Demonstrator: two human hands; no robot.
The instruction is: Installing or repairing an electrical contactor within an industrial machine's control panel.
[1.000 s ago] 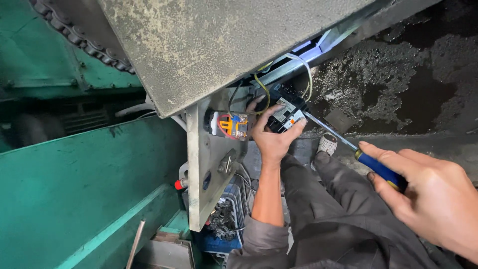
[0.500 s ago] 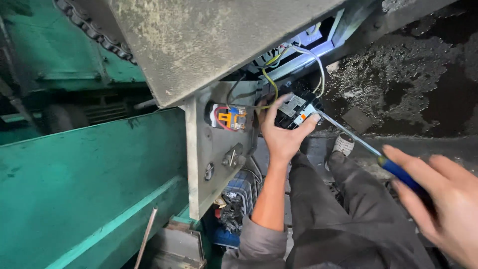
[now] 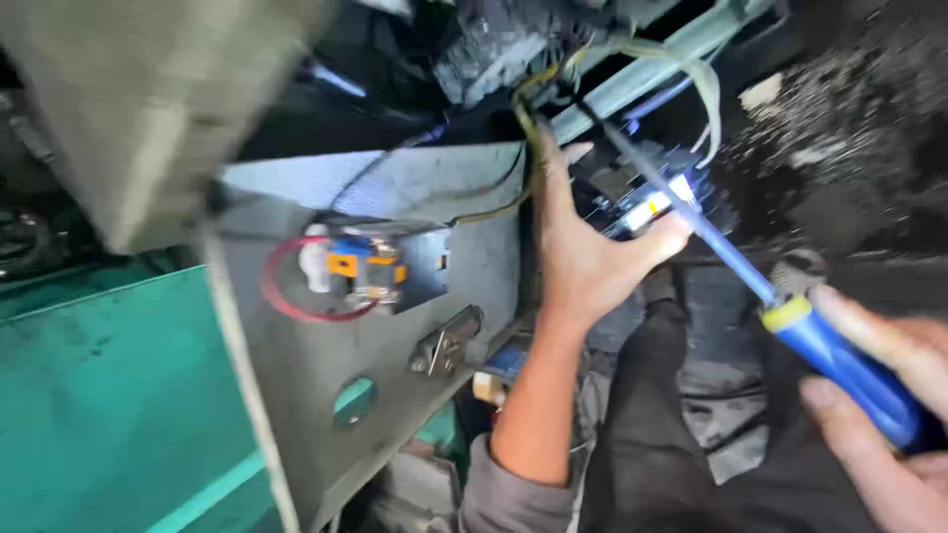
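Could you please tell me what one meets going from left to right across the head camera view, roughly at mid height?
Green machine panel → grey metal plate → small orange and blue electrical part with a red wire → left hand → screwdriver → right hand.

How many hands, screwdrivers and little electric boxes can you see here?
Hands: 2, the left hand holding a dark electrical part and the right hand gripping the tool.
Screwdrivers: 1, a blue-handled screwdriver.
Little electric boxes: 2, the dark one in the hand and an orange and blue component on the grey metal plate.
Total: 5.
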